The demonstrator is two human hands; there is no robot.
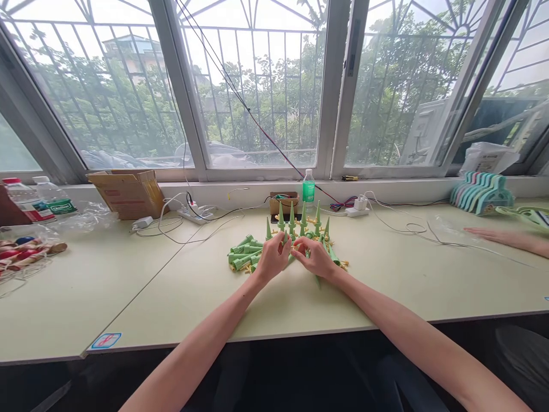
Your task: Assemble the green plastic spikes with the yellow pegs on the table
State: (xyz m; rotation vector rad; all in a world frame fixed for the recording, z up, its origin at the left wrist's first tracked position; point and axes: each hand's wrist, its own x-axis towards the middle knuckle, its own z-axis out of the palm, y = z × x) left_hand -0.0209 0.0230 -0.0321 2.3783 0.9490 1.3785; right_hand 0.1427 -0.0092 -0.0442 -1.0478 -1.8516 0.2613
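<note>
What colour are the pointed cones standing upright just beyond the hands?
The pointed cones are light green, seen best in the head view.

I have the left hand [273, 256] pinching a green spike [286, 235] before the bottle [308, 191], right hand [317, 258] alongside. Upright spikes [292, 217] stand nearer the bottle.

on the table [180, 303], loose tubes [242, 262] lie left of the standing spikes [292, 222], a small box [274, 202] and a bottle [308, 191] are behind those spikes, a larger box [126, 197] sits back left near a power strip [195, 214], and hangers [482, 193] rest far right.
</note>
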